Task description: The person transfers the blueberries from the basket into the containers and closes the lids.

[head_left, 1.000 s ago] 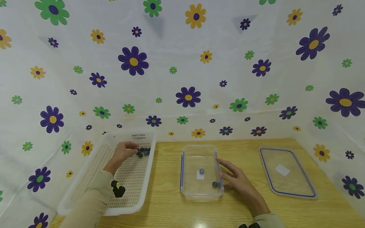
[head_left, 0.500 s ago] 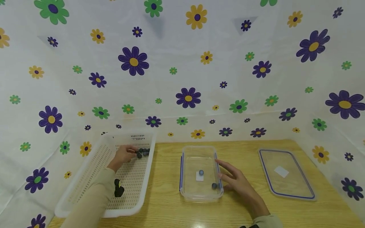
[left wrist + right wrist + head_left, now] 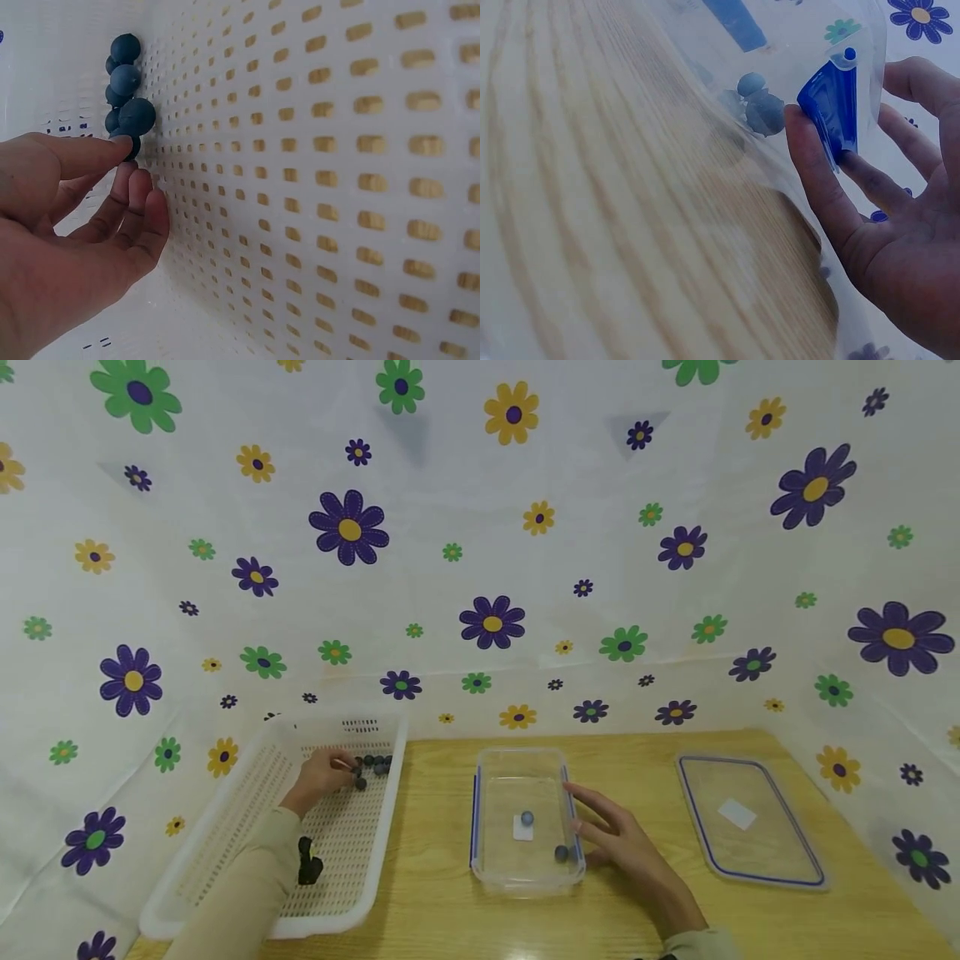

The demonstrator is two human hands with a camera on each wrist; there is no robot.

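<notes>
In the head view, my left hand (image 3: 321, 778) reaches into a white perforated basket (image 3: 384, 835) on the left. Several dark blueberries (image 3: 378, 762) lie near the far right corner of that basket. Up close in the left wrist view, thumb and fingertips pinch the nearest blueberry (image 3: 132, 148), partly hidden by the thumb; the others cluster just beyond. My right hand (image 3: 626, 839) rests with extended fingers against the right side of a clear plastic box (image 3: 517, 887), touching its blue clip (image 3: 832, 105). Inside the box are two blueberries, one on a white label (image 3: 522, 832), another (image 3: 562, 853) near the front right corner.
A clear lid (image 3: 750, 827) with a blue seal lies flat on the right of the wooden table (image 3: 435, 893). A black object (image 3: 309, 862) shows beside my left sleeve, over the basket. A flower-print curtain (image 3: 420, 568) stands behind and at the sides.
My left hand has come down to the berries and closed its fingertips on one. A blueberry beside it has shifted slightly forward and left. My right hand stays at the box.
</notes>
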